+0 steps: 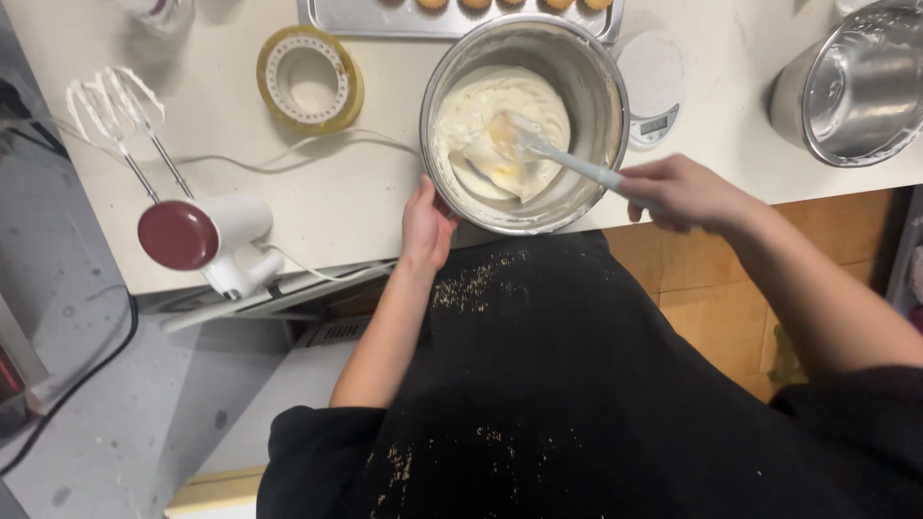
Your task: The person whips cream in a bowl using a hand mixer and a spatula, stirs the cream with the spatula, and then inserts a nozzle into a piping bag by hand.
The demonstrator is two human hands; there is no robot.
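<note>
Steel bowl (pixel 586 86) of white cream (pixel 495 120), rim gripped by left hand (pixel 426 226); right hand (pixel 685 192) holding spatula (pixel 538 146) in cream. Hand mixer (pixel 207 235), tape roll (pixel 310 79), small scale (pixel 654 82) on counter (pixel 327 192).

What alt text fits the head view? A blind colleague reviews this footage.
A person's right hand stirs white cream in a steel mixing bowl with a pale spatula while the left hand steadies the bowl's rim. A white hand mixer lies left on the counter.

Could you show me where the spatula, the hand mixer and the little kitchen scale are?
spatula (pixel 538 146): head view, its pale blade neck.
hand mixer (pixel 226 231): head view, white body.
kitchen scale (pixel 652 82): head view, round platform.
</note>
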